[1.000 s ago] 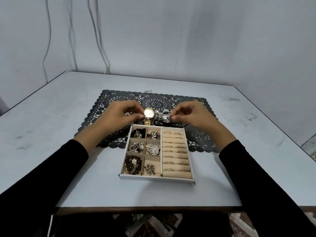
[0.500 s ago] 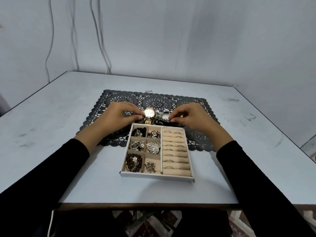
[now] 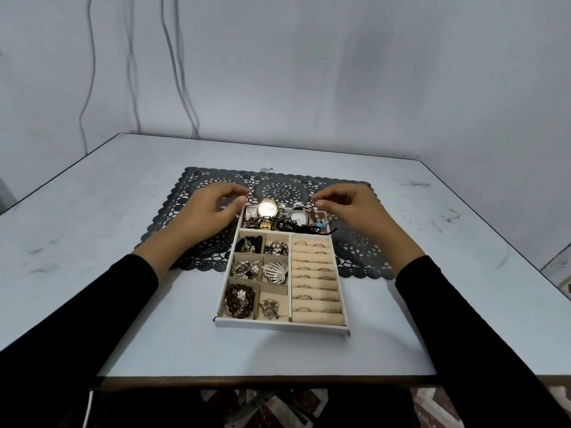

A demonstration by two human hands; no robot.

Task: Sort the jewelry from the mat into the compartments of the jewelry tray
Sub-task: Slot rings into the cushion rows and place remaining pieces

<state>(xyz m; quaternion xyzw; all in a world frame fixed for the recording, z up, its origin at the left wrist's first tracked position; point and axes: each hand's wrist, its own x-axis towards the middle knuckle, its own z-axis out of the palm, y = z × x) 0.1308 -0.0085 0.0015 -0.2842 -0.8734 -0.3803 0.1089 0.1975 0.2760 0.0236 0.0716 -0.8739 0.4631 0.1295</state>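
Note:
A white jewelry tray (image 3: pixel 282 324) sits on the table, its far end over a black lace mat (image 3: pixel 355 251). Its far long compartment holds a gold watch (image 3: pixel 267 209), a silver watch (image 3: pixel 298 216) and dark cords. The small left compartments hold beads, brooches and a silver shell brooch (image 3: pixel 276 272). The right section holds rings in rows (image 3: pixel 315 278). My left hand (image 3: pixel 210 211) hovers at the tray's far left corner, fingers loosely curled, holding nothing. My right hand (image 3: pixel 349 210) hovers at the far right corner, likewise empty.
The pale table (image 3: pixel 92 230) ends close on the right and at the near edge. A grey wall with hanging cables (image 3: pixel 173 57) stands behind. Patterned floor shows below the near table edge.
Both hands have let go of the items in the far compartment and drawn apart, outward to the tray's far corners. The watches now lie uncovered.

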